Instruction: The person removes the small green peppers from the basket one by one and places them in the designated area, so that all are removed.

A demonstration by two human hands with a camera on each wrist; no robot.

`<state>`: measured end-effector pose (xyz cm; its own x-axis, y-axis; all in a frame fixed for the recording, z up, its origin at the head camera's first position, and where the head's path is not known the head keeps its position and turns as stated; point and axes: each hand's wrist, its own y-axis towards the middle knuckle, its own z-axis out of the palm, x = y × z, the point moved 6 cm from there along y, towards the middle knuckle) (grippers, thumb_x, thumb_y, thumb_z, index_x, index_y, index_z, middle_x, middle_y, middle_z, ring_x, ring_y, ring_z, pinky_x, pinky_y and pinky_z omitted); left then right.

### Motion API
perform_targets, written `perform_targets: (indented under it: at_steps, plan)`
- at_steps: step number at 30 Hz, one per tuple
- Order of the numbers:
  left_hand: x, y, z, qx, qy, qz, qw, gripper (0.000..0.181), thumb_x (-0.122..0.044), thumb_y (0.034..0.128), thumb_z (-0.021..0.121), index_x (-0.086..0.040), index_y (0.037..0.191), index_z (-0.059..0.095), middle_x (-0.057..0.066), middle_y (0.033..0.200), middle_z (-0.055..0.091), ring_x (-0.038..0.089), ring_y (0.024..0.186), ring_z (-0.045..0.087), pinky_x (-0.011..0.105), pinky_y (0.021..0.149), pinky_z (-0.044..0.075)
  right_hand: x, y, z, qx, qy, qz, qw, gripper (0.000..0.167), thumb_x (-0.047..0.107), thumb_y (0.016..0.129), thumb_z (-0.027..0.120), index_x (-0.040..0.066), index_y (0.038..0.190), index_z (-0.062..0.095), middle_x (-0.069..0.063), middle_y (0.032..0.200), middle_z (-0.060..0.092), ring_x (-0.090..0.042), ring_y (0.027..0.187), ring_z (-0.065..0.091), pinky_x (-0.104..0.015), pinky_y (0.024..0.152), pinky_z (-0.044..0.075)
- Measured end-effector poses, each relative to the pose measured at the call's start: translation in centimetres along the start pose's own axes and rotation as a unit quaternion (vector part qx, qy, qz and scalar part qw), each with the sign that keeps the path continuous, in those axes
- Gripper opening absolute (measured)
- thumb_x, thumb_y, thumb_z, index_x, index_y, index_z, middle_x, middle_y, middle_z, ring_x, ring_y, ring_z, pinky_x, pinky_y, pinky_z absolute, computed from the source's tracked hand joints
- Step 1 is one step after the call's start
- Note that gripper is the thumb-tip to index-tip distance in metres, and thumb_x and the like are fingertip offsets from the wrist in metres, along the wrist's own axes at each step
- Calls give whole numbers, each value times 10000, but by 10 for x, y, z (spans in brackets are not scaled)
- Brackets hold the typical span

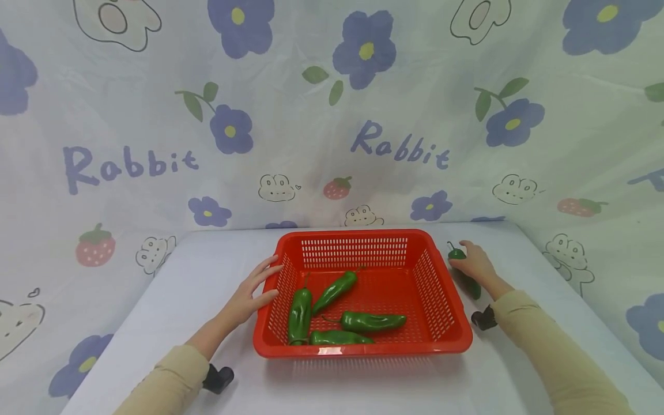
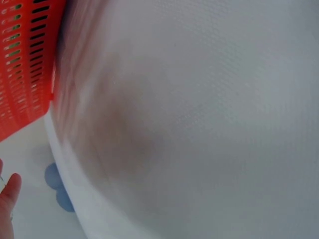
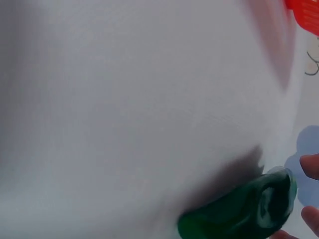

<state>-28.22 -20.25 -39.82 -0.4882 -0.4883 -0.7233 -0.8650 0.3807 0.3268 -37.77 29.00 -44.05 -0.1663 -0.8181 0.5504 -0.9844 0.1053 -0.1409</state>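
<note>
Several green peppers [image 1: 369,321] lie in a red basket [image 1: 363,349]. At its left rim, my left hand [image 1: 242,300] has its fingers spread, the fingertips over or against the edge; contact is unclear. Another green pepper [image 1: 469,283] is outside, right of the basket, with my right hand [image 1: 474,264] over its stem end. In the right wrist view two fingertips stand apart from that pepper [image 3: 239,211], and another finger or thumb is by its lower edge, partly hidden. The left wrist view shows part of the left hand [image 2: 7,204] below the basket wall [image 2: 25,64].
The basket stands mid-table on a white surface [image 1: 218,253]. A patterned curtain [image 1: 311,144] with flowers and rabbits hangs directly behind and beside the table. Dark objects [image 1: 219,379] show beside both wrists.
</note>
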Motion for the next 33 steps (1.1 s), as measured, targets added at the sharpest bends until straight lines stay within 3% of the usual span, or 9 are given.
perform_targets:
  at_steps: [14, 18, 25, 33]
  plan:
    - [-2, 1, 0, -29, -175, 73, 9998, 484, -103, 840, 567, -35, 1308, 464, 148, 1457, 283, 406, 1327, 230, 652, 907, 356, 23, -7, -29, -426, -186, -867, 9951, 683, 207, 832, 596, -132, 1332, 278, -395, 1307, 316, -528, 1191, 320, -611, 975, 310]
    - [-1, 1, 0, -49, -187, 9, 9998, 481, -121, 846, 567, -54, 1312, 467, 136, 1463, 277, 406, 1330, 223, 649, 909, 356, 33, -11, -38, -373, -141, -907, 9951, 674, 210, 847, 580, -120, 1345, 268, -379, 1344, 282, -517, 1229, 279, -615, 995, 280]
    - [0, 1, 0, -53, -181, 51, 9998, 475, -110, 852, 561, -47, 1312, 463, 137, 1464, 275, 409, 1329, 225, 647, 904, 365, 55, -19, -55, -335, -188, -1325, 9904, 687, 228, 848, 577, -125, 1348, 265, -365, 1362, 285, -517, 1240, 273, -613, 999, 276]
    - [2, -1, 2, -84, -194, 72, 9998, 474, -119, 854, 555, -40, 1312, 459, 142, 1463, 272, 417, 1324, 217, 638, 906, 369, 86, -31, -63, -259, -156, -1501, 9882, 693, 260, 852, 598, -63, 1375, 279, -318, 1389, 301, -498, 1221, 342, -602, 933, 371]
